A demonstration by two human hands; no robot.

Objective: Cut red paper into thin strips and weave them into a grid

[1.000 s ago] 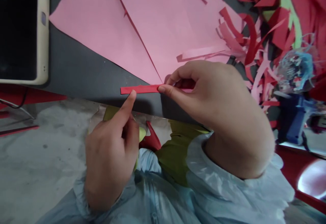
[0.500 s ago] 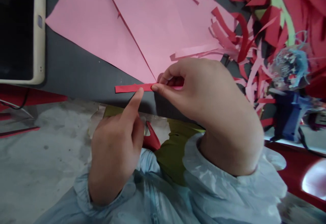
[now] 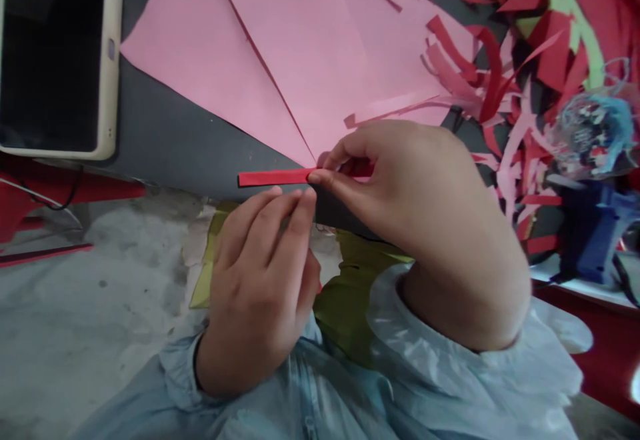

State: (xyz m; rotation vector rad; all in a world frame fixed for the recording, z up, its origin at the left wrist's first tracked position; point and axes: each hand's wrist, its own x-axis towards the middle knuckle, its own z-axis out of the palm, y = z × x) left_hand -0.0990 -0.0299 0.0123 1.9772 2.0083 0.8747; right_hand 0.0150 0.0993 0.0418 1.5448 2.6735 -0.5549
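Red paper strip (image 3: 273, 177): level at dark table edge (image 3: 175, 147), below pink sheets (image 3: 300, 60). Right hand (image 3: 425, 193): pinching strip's right end. Left hand (image 3: 260, 280): earlier lone forefinger, now three loose fingertips beneath strip, grasping nothing; broader support.

I read the narrow red paper strip (image 3: 273, 177) as plain red, no pattern. The large pink paper sheets (image 3: 310, 53) are uniform pink on the dark grey tabletop (image 3: 170, 140). The cream-framed tablet (image 3: 107, 60) has a black screen. The glossy plastic sleeves (image 3: 450, 373) are pale blue. The loose paper scraps (image 3: 493, 67) are red, pink and green.
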